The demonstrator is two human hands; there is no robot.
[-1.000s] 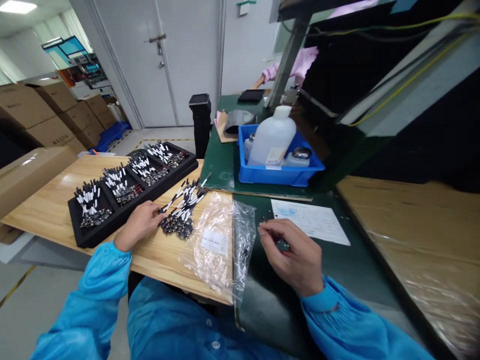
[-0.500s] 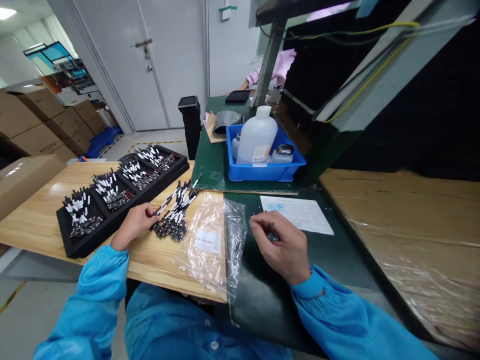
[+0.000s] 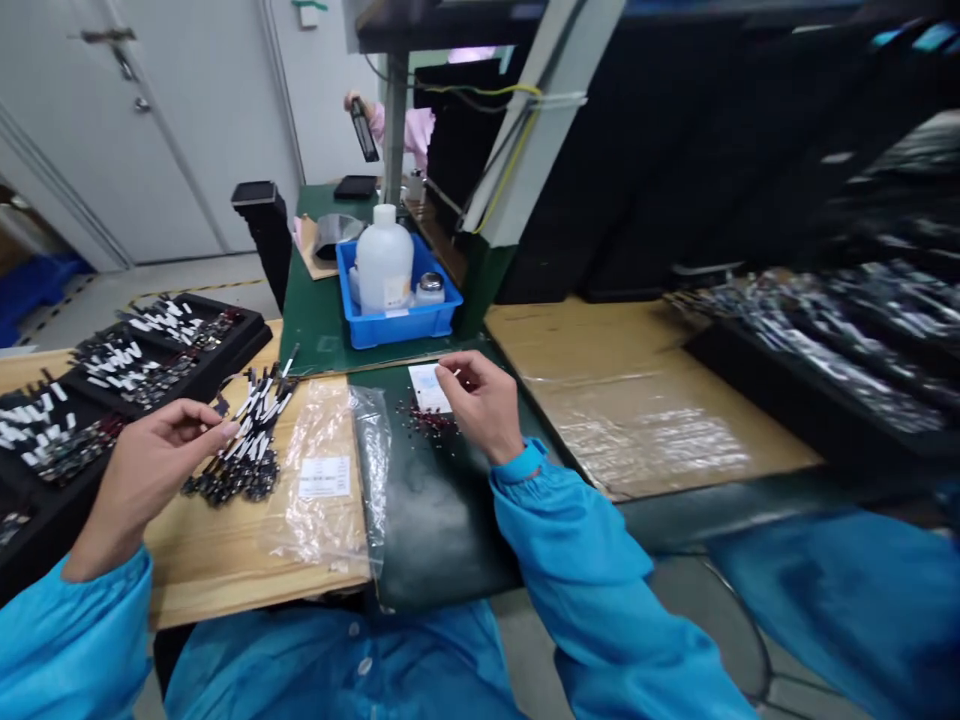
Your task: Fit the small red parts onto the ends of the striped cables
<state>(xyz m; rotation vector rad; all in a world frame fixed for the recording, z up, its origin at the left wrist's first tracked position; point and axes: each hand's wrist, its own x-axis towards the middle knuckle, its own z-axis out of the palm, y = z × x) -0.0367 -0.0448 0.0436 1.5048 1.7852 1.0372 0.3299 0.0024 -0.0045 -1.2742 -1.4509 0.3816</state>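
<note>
Head view: from where I stand, a clear plastic bag (image 3: pixel 322 530) with a white printed label (image 3: pixel 325 477) lies flat across the seam between a pale wooden board (image 3: pixel 202 585) and a dark green tabletop (image 3: pixel 442 540).
Pile of wired parts: these small black components with white-sleeved leads (image 3: pixel 251 445) lie on the board just left of the bag, leads fanned away from the person.
Left hand: this hand (image 3: pixel 161 460) is at the pile's left side, left of the bag; fingers bent, thumb and forefinger nearly together; I cannot tell whether a lead is pinched there.
Right hand: the other hand (image 3: pixel 480 400) hangs right of the bag, fingers curled, thumb close to the forefinger; I can't make out anything in its grip.
Dark reddish bits: a scatter of tiny pieces (image 3: pixel 431 422) lies right of the bag, beside the right hand and partly over a paper (image 3: pixel 424 385).
Black divided tray: filled with similar wired parts, the tray (image 3: pixel 247 342) stands farther left of the bag, beyond the pile.
Blue bin: beyond the bag, the bin (image 3: pixel 405 330) holds a white plastic bottle (image 3: pixel 385 260) and a metal-lidded jar (image 3: pixel 430 290).
Pink sleeve: well beyond the bag, a co-worker's sleeve (image 3: pixel 412 132) and hand grip a dark flat object (image 3: pixel 364 132).
</note>
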